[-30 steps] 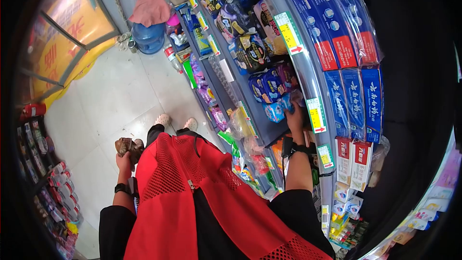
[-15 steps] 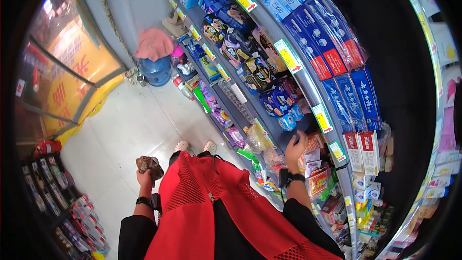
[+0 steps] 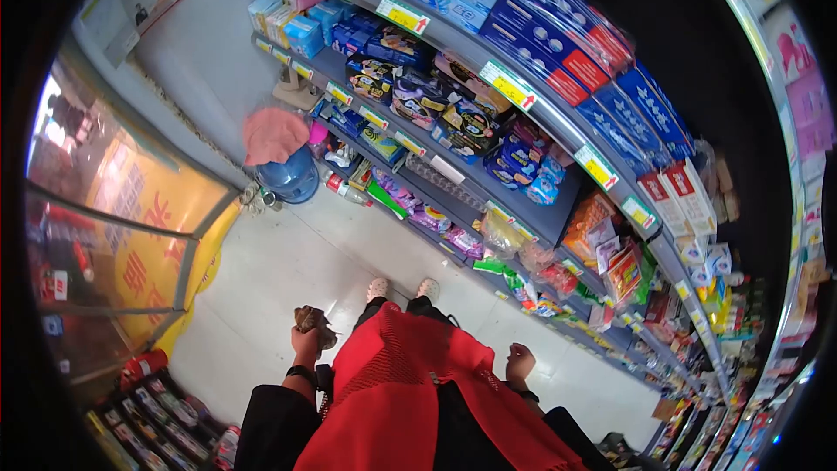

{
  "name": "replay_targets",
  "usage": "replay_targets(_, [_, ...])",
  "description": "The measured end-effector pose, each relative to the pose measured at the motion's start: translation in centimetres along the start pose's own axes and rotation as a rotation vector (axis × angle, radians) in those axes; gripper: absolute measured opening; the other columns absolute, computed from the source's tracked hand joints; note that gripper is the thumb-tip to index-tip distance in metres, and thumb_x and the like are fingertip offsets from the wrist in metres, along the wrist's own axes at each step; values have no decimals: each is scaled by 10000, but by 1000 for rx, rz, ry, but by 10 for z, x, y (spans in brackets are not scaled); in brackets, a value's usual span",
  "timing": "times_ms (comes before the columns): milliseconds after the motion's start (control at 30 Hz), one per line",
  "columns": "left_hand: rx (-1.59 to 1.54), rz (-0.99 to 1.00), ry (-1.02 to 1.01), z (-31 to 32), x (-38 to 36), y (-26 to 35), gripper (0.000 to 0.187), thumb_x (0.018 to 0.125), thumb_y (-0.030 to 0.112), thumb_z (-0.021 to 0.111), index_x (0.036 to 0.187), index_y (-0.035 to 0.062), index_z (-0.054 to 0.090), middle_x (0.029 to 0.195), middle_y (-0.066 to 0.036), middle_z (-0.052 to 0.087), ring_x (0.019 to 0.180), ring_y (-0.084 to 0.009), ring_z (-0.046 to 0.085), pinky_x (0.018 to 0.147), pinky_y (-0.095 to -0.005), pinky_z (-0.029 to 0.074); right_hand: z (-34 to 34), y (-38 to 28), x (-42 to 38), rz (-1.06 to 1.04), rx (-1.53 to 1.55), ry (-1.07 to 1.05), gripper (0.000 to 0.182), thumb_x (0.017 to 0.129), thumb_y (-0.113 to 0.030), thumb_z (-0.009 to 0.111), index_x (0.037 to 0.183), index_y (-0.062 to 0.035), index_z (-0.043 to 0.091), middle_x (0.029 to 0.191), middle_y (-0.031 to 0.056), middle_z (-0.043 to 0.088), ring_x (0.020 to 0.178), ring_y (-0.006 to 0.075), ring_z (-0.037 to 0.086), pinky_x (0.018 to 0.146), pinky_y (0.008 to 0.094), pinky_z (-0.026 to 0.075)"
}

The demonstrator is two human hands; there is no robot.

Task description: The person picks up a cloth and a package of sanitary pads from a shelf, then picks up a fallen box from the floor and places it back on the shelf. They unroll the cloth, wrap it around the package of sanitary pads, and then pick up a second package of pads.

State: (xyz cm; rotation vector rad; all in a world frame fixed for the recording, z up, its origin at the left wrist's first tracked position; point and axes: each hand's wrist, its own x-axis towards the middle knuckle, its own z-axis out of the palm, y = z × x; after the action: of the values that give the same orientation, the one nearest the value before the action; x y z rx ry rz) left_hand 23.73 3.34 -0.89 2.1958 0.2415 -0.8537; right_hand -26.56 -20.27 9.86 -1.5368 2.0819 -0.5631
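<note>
My left hand (image 3: pixel 305 347) is closed around a crumpled brown cloth-like bundle (image 3: pixel 315 324), held low over the floor left of my red vest (image 3: pixel 410 358). What exactly the bundle is I cannot make out. My right hand (image 3: pixel 520 365) hangs at my right side with loosely curled fingers, nothing visible in it. It is apart from the shelves; the nearest goods are colourful packets (image 3: pixel 523 288) on the lowest shelf. Dark packs of pads (image 3: pixel 471 126) sit on the middle shelf (image 3: pixel 558 209), with blue toothpaste boxes (image 3: pixel 545 44) above.
Ahead on the left stands a blue water bottle (image 3: pixel 288 176) with a pink cloth (image 3: pixel 275 136) over it. A glass-fronted case with a yellow banner (image 3: pixel 144 235) lines the left. A rack of small goods (image 3: pixel 161 419) is at lower left, and pale tiled floor (image 3: pixel 279 270) lies between.
My right hand has drawn away from the shelf and come down to my side. My view has turned right, showing more of the shelf row. The brown bundle stays in my left hand.
</note>
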Motion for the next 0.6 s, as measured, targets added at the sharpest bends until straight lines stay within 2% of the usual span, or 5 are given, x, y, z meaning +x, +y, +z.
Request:
replay_targets(133, [93,132,-67,-1,13,41,461,614,115,693,1034,29,523,948,-131,623,870,-255,633,777,-368,515,-12,2,-46,79,27,71,108,797,-126,679,819,-21,680,665,93,657,498,147,599,486,299,486])
replay_targets(167, [140,162,-98,-1,15,50,470,610,99,689,1043,26,522,965,-132,618,884,-249,625,784,-362,515,1,40,-48,-7,-55,129,108,791,-130,683,799,-22,677,661,91,655,503,152,596,498,295,479])
replay_targets(200, [108,187,-120,0,18,58,491,597,112,696,1049,21,526,979,-136,618,899,-257,623,803,-363,506,1,38,-58,58,-66,134,125,787,-144,694,790,-20,673,660,93,654,537,161,605,531,297,478])
replay_targets(500, [-19,368,-290,-2,49,51,543,568,81,706,1078,15,533,1016,-121,609,929,-242,606,826,-351,494,0,-1,-113,179,131,179,168,820,-166,672,776,-6,651,639,89,635,570,158,584,545,305,458])
replay_targets(600, [95,370,-279,-25,28,52,559,557,96,722,1078,18,536,1007,-129,618,907,-260,616,818,-362,496,12,22,-149,120,154,219,191,804,-208,671,781,-20,647,637,146,621,563,273,603,537,363,463])
